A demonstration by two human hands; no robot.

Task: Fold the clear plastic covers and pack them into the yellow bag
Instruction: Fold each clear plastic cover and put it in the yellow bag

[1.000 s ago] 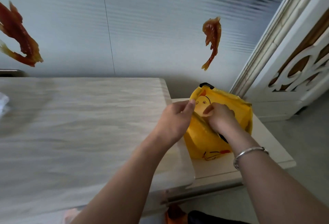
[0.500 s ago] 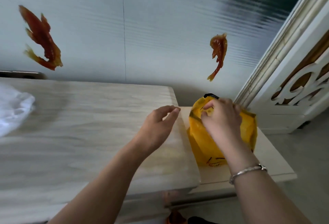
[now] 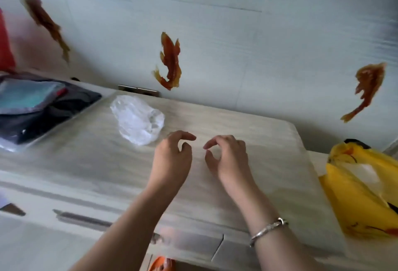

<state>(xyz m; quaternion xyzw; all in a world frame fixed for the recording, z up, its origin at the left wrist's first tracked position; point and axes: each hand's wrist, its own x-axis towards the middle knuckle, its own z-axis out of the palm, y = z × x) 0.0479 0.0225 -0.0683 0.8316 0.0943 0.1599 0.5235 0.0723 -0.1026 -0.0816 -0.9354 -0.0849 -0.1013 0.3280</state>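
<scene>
A crumpled heap of clear plastic covers (image 3: 137, 119) lies on the pale wood-grain tabletop (image 3: 86, 158), toward its far left. My left hand (image 3: 172, 158) hovers just right of the heap, fingers curled and apart, holding nothing. My right hand (image 3: 228, 156), a silver bracelet on its wrist, hangs beside it, also empty with curled fingers. The yellow bag (image 3: 361, 193) stands at the far right on a lower surface, its mouth open with something pale and clear showing inside.
A dark open case with folded blue and grey items (image 3: 36, 107) sits at the left on a lower ledge. Orange fish stickers (image 3: 170, 62) decorate the wall behind. Drawer fronts with handles (image 3: 81, 219) run below the table's near edge.
Both hands have left the yellow bag and moved left over the tabletop. The view has swung left, bringing the plastic heap and the dark case into sight.
</scene>
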